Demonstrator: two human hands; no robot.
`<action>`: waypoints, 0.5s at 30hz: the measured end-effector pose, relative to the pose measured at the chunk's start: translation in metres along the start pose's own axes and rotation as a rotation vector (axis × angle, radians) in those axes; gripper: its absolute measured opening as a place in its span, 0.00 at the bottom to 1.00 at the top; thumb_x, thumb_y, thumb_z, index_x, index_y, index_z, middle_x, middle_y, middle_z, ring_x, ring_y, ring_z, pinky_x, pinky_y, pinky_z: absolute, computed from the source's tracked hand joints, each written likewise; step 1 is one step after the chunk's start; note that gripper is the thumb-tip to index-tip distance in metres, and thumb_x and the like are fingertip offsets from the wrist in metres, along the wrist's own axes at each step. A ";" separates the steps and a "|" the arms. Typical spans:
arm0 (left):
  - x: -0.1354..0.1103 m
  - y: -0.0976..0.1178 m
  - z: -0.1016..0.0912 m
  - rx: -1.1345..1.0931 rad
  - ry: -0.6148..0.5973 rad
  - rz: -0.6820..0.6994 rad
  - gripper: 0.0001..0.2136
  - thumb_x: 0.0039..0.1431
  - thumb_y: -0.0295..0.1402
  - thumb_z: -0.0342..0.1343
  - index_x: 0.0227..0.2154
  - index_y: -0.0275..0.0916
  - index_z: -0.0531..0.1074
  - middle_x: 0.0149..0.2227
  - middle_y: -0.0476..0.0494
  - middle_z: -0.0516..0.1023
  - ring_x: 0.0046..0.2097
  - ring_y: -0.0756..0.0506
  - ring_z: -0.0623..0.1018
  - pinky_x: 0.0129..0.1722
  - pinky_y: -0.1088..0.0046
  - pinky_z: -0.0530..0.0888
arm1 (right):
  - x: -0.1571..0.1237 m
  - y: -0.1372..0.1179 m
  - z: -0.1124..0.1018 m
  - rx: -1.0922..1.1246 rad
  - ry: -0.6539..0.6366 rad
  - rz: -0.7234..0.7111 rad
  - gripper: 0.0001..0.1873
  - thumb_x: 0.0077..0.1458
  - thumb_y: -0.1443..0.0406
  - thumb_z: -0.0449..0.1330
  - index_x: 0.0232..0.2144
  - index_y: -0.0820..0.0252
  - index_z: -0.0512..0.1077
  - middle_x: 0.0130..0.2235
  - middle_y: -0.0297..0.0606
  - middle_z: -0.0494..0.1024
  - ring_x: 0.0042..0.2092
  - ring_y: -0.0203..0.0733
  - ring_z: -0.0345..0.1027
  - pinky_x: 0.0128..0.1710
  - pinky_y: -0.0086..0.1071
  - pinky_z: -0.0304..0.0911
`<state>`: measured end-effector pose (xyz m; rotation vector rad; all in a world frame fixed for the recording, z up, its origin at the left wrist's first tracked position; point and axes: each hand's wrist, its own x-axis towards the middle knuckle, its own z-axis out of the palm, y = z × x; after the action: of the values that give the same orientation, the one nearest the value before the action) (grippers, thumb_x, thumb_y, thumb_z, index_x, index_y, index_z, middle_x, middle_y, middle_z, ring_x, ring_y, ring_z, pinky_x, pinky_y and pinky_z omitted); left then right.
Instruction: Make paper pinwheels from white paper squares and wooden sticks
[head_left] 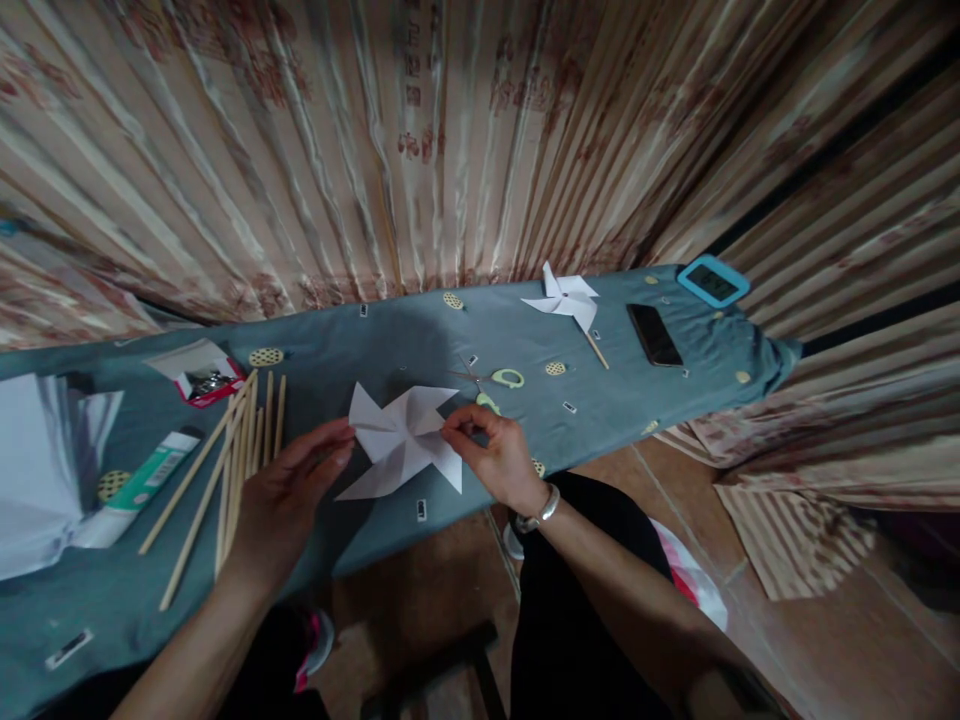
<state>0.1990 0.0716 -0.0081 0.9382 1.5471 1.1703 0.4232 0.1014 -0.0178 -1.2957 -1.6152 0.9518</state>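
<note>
A white paper pinwheel [401,432] with pointed blades is held just over the blue-green cloth, between my two hands. My left hand [300,480] pinches the edge of its left blade between thumb and fingers. On the other side, the fingertips of my right hand [499,455] are closed on a right-hand blade. Behind my right hand lie scissors [508,378] with pale green handles, spread apart. Wooden sticks [238,450] lie in a loose bunch beside my left hand. A glue tube [146,480], white and green with a dark cap, rests left of them.
A stack of white paper [41,470] sits at the far left, near an open red-and-white box [206,383] of small metal pieces. A pinwheel on a stick [566,300], a phone [655,335] and a blue-framed digital clock [712,280] lie toward the right. Curtains [375,150] hang behind.
</note>
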 end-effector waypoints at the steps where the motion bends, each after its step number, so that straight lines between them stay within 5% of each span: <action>1: 0.003 -0.003 -0.002 -0.024 0.032 0.008 0.24 0.41 0.42 0.68 0.44 0.41 0.77 0.46 0.43 0.82 0.54 0.37 0.77 0.59 0.60 0.70 | 0.001 0.001 -0.002 -0.016 -0.001 0.005 0.03 0.55 0.66 0.61 0.30 0.57 0.75 0.29 0.31 0.76 0.32 0.35 0.69 0.35 0.28 0.62; 7: 0.004 -0.014 -0.005 -0.303 0.047 -0.167 0.27 0.40 0.31 0.67 0.48 0.42 0.72 0.57 0.39 0.75 0.64 0.37 0.68 0.65 0.58 0.64 | 0.000 0.006 -0.009 -0.146 0.008 0.041 0.06 0.57 0.64 0.58 0.31 0.57 0.74 0.32 0.35 0.78 0.35 0.38 0.71 0.38 0.31 0.64; 15: -0.001 -0.004 0.004 -0.412 -0.079 -0.362 0.18 0.47 0.28 0.62 0.43 0.41 0.73 0.48 0.39 0.81 0.55 0.39 0.77 0.59 0.60 0.72 | -0.004 0.026 -0.003 0.150 0.004 0.142 0.08 0.51 0.59 0.63 0.28 0.58 0.73 0.48 0.45 0.79 0.49 0.46 0.74 0.49 0.40 0.68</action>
<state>0.2027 0.0706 -0.0120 0.4061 1.2780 1.1144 0.4359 0.1025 -0.0413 -1.3204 -1.4340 1.1339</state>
